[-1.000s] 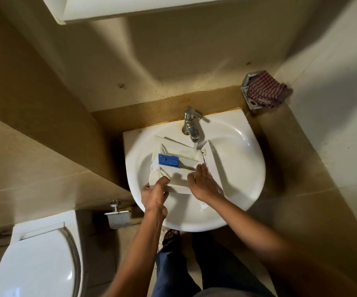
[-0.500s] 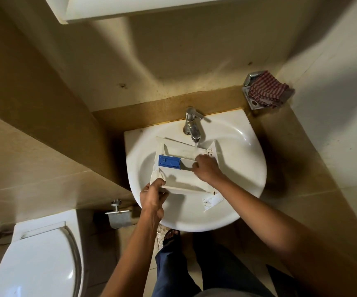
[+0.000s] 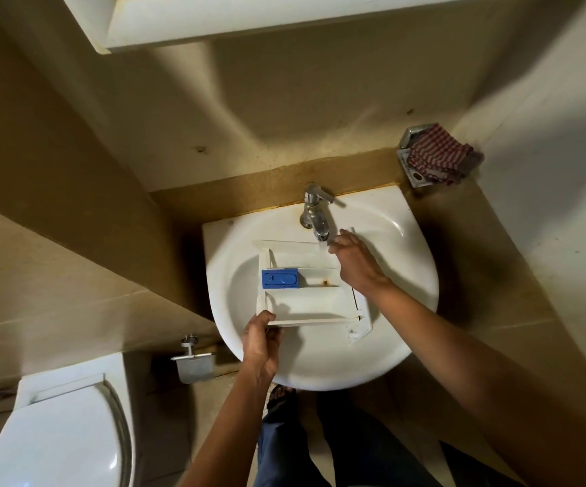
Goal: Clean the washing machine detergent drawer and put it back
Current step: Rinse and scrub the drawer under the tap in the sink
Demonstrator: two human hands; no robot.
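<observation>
I am holding the detergent drawer over the bowl of the white sink, with its open compartments facing up at me. My left hand is gripping the drawer's near left corner, thumb on top of the rim and fingers curled underneath. My right hand is lying across the far right end of the drawer, back of the hand upward, with the fingers kept close together and reaching right under the mouth of the tap. I cannot tell whether those fingers are curling round the drawer's edge or only pressing on it.

The drawer is sitting lengthwise from left to right, its wider front panel at the right, partly under my right wrist. A blue insert is sitting in the left part of the middle compartment, and a small rust-brown stain is showing in the same compartment, just beside my right hand. The near compartment is looking plain white.

On the ledge at the far right corner, well apart from the drawer, a red checked cloth is lying bunched on a metal holder. To my lower left a white toilet is standing with its lid down, and a metal paper holder is hanging on the wall between it and the sink. A white shelf is jutting out overhead.
</observation>
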